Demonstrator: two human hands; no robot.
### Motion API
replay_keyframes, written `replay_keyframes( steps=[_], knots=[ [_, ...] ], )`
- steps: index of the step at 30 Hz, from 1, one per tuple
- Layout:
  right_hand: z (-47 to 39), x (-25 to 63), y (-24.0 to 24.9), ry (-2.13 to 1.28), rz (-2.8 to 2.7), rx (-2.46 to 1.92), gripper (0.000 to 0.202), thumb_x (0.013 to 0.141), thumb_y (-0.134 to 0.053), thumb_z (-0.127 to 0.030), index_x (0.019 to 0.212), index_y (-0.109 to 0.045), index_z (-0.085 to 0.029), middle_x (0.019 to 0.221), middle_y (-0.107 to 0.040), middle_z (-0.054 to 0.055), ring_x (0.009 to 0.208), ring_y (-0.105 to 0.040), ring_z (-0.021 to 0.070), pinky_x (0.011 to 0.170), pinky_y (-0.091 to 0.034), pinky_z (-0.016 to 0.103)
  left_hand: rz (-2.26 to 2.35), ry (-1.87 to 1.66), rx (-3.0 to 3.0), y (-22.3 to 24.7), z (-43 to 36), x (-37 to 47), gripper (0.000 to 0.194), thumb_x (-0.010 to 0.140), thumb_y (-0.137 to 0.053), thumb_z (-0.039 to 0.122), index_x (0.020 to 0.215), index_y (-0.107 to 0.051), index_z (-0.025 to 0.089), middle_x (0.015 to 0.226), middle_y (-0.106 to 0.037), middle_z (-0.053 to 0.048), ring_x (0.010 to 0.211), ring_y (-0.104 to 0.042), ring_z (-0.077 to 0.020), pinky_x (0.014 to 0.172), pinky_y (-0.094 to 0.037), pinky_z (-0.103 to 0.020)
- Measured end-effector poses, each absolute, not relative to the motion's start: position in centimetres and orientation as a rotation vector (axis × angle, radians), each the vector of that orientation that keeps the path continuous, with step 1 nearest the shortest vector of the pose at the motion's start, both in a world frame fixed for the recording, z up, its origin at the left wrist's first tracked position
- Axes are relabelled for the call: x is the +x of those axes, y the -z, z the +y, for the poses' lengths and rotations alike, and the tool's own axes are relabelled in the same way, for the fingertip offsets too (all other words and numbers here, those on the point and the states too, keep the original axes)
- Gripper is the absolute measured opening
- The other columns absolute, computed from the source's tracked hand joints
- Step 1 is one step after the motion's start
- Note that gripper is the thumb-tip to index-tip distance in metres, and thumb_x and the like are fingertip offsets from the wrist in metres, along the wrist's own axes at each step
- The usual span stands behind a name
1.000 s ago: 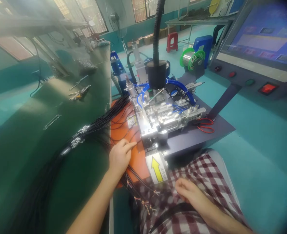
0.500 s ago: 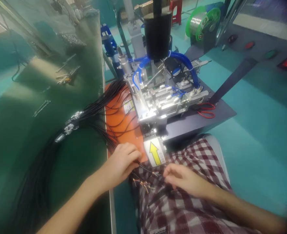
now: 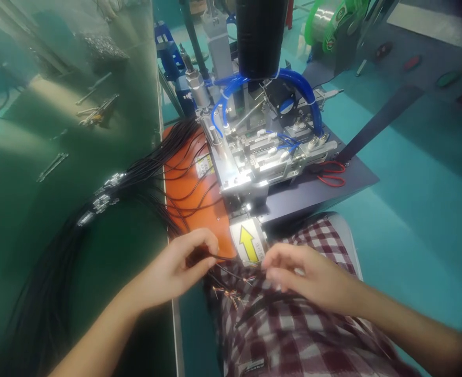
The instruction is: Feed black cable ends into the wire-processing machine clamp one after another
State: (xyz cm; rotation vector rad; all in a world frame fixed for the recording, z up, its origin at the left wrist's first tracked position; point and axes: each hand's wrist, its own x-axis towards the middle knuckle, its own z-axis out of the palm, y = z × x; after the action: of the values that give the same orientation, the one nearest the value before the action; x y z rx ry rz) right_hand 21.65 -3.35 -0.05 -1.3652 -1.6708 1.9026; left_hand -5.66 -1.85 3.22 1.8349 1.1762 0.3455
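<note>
My left hand (image 3: 176,267) pinches a black cable (image 3: 226,257) between thumb and forefinger, over the edge of the orange board (image 3: 209,209). The cable runs right, toward the fingertips of my right hand (image 3: 307,275). That hand is curled with thumb and fingers close together; what sits between them is too blurred to make out. Below, over the checked cloth (image 3: 294,335) on my lap, hang other cables with stripped, splayed wire ends (image 3: 231,297). A bundle of black cables (image 3: 148,167) lies across the board and the green table at left.
A metal machine (image 3: 258,152) with blue air hoses (image 3: 304,86) stands ahead, its yellow arrow label (image 3: 248,243) close to my hands. Metal connector ends (image 3: 101,201) lie on the green table (image 3: 109,272). A green wire spool (image 3: 327,23) stands at the back right.
My left hand has shifted slightly left, its thumb and forefinger now forming a rounded pinch on a cable. My right hand has risen slightly and curled closer to the cable end. The view has tilted slightly.
</note>
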Motion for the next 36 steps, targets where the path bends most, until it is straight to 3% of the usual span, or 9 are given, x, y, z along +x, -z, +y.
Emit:
replay_keyframes(
  steps=[4,10,14,20,26,36],
  knots=[
    [-3.2,20.3,-0.3,-1.836,-1.483,-1.311,0.013,0.084,-0.060,-0.026,0.095,-0.063,-0.021,0.079,-0.066,0.001,0.062,-0.060,0.0131,0.061,-0.047,0.027,1.277,-0.406,1.916,-3.3,-1.6,-4.2,0.007,0.089,-0.052,0.025,0.087,-0.055,0.020,0.078,-0.059,0.001,0.069,-0.055,-0.0111,0.062,-0.046,-0.022],
    [-2.5,19.3,-0.6,-1.836,-1.323,-1.256,0.014,0.087,-0.055,-0.025,0.076,-0.058,-0.017,0.070,-0.063,-0.001,0.050,-0.054,0.0069,0.052,-0.044,0.021,1.190,-0.452,1.942,-3.5,-1.7,-0.9,0.018,0.090,-0.050,0.027,0.105,-0.059,0.021,0.094,-0.065,-0.004,0.082,-0.059,-0.0155,0.070,-0.048,-0.026],
    [-1.6,19.1,-0.9,-1.795,-1.253,-1.262,0.012,0.084,-0.058,-0.020,0.073,-0.058,-0.017,0.059,-0.057,-0.005,0.046,-0.050,0.0057,0.048,-0.042,0.019,1.274,-0.538,1.704,-2.3,-1.8,0.2,0.015,0.092,-0.049,0.028,0.090,-0.062,0.021,0.074,-0.063,0.001,0.063,-0.055,-0.0105,0.058,-0.043,-0.022],
    [-0.3,18.3,-0.5,-1.732,-1.162,-1.277,0.004,0.079,-0.064,-0.019,0.080,-0.063,-0.015,0.060,-0.058,-0.005,0.048,-0.051,0.0058,0.047,-0.042,0.018,1.367,-0.779,1.213,-0.7,-1.9,0.5,0.018,0.085,-0.060,0.036,0.090,-0.061,0.018,0.060,-0.058,0.003,0.046,-0.047,-0.0077,0.045,-0.038,-0.019],
    [0.6,17.2,-0.6,-1.718,-1.138,-1.231,0.010,0.077,-0.067,-0.023,0.078,-0.064,-0.013,0.061,-0.059,-0.004,0.046,-0.050,0.0051,0.044,-0.041,0.018,1.384,-0.823,1.227,-0.8,-2.1,0.7,0.024,0.087,-0.058,0.036,0.103,-0.060,0.018,0.057,-0.056,0.003,0.046,-0.051,-0.0092,0.046,-0.041,-0.020],
    [0.8,16.5,-0.9,-1.730,-1.077,-1.179,0.007,0.074,-0.067,-0.017,0.073,-0.062,-0.013,0.056,-0.057,-0.005,0.044,-0.050,0.0046,0.044,-0.039,0.017,1.359,-0.867,1.201,-0.8,-2.2,0.7,0.019,0.087,-0.060,0.035,0.097,-0.058,0.019,0.063,-0.059,0.003,0.049,-0.057,-0.0093,0.047,-0.044,-0.019]
  ],
)
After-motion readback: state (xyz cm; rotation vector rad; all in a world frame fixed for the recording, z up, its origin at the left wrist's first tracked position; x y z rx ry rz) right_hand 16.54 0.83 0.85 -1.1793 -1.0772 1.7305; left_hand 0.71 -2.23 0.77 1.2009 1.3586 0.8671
